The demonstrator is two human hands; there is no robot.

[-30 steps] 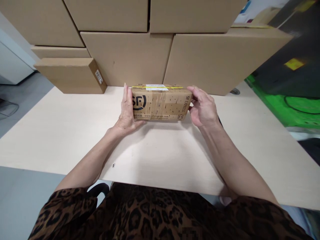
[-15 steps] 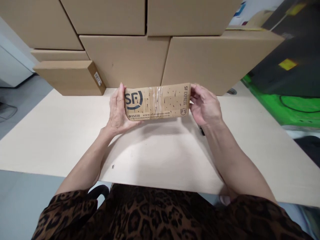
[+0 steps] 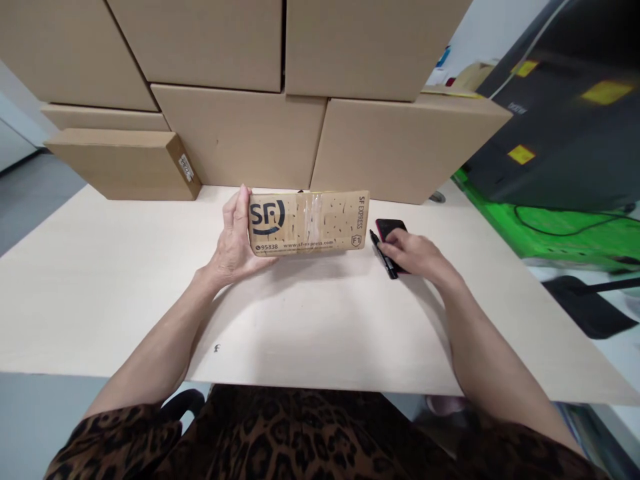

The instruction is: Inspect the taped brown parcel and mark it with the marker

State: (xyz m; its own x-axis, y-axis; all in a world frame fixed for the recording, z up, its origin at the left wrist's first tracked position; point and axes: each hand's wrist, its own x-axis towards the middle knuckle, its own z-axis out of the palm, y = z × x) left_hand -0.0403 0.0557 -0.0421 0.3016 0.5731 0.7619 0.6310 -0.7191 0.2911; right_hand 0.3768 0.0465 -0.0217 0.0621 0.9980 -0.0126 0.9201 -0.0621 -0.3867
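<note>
My left hand (image 3: 233, 243) is closed on the left end of a small brown cardboard parcel box (image 3: 310, 225). Its thumb stands up along the edge, and the other fingers pass beneath or behind. Black SF Express print and a strip of clear tape mark the face towards me. To the right of the box, my right hand (image 3: 413, 253) reaches down with fingers pinched at a black marker pen (image 3: 384, 257). Partly covered by that hand is a dark phone-like flat object (image 3: 391, 227) with a pinkish-red edge.
Large cardboard boxes (image 3: 240, 137) are stacked along the back of the pale table (image 3: 320, 333). A flatter carton (image 3: 120, 163) with a label stands at the back left. To the right are a green surface (image 3: 545, 233) and a dark grey case (image 3: 565, 120) with yellow patches.
My right hand has let go of the box's right end and moved down to the marker pen. The left hand keeps its hold on the box. The view has shifted slightly.
</note>
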